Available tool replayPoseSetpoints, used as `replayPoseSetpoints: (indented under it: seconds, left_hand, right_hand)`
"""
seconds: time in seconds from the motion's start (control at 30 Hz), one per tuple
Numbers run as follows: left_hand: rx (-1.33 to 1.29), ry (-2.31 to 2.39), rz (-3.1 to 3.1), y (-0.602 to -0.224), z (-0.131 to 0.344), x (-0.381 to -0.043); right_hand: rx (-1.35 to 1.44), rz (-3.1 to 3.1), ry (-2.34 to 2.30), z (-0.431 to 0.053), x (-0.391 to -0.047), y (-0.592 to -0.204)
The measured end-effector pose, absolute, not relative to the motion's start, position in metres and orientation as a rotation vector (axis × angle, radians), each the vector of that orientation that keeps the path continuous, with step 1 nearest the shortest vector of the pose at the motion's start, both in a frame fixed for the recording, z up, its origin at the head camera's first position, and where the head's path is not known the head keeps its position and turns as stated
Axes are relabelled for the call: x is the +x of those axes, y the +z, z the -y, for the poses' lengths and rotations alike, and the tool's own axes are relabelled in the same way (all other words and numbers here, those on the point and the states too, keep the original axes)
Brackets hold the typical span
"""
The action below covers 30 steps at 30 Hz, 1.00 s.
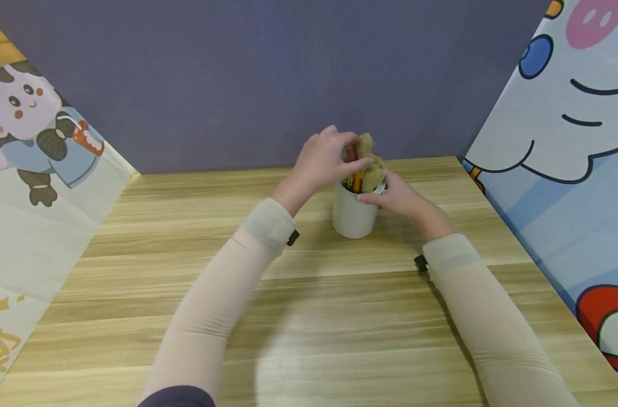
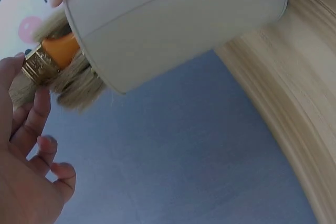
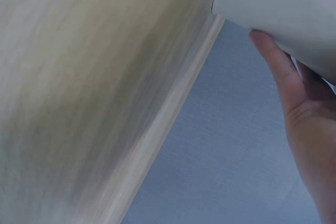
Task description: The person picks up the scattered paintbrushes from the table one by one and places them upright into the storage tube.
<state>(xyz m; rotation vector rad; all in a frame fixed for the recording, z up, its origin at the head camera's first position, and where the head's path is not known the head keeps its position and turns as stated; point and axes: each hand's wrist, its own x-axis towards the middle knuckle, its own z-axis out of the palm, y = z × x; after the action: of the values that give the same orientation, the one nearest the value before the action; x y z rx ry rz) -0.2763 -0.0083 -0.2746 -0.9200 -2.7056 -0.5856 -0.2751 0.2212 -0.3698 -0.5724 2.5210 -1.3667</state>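
Note:
Toward the back of the table stands a white cylindrical cup [image 1: 353, 217] with brushes in it, bristles up. My left hand [image 1: 323, 159] is over its mouth and pinches a paintbrush [image 2: 59, 50] by the gold metal ferrule. The orange handle of that brush goes down into the cup. Other tan bristles [image 2: 81, 88] stick out beside it; how many brushes there are I cannot tell. From the right, my right hand [image 1: 402, 198] grips the cup near its rim, thumb on the near side, as the right wrist view also shows. Its other fingers are mostly hidden behind the cup.
The wood-grain table [image 1: 309, 339] reaches back to a grey-blue panel [image 1: 227, 85]. Panels with cartoon prints stand on the left [image 1: 39, 124] and right [image 1: 558, 135]. Both forearms, in pale sleeves, extend over the table.

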Motion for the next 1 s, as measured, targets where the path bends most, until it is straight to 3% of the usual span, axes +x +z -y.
replayPoseSetpoints:
  seconds: [0.27,0.63,1.0]
  left_hand:
    - [-1.008,-0.531,2.500,-0.286,0.004,-0.271]
    - [-1.241,-0.677,2.765,-0.290,0.019,-0.280]
    - [-1.335,-0.841,2.486,-0.291,0.026,-0.282]
  right_hand:
    - [-0.581,-2.539,-1.350,-0.221,-0.274,-0.369]
    - [-0.562,-2.507,-1.375,-0.220,-0.274,-0.370]
    - [-0.586,-2.513,-1.397,-0.219,-0.275,-0.371]
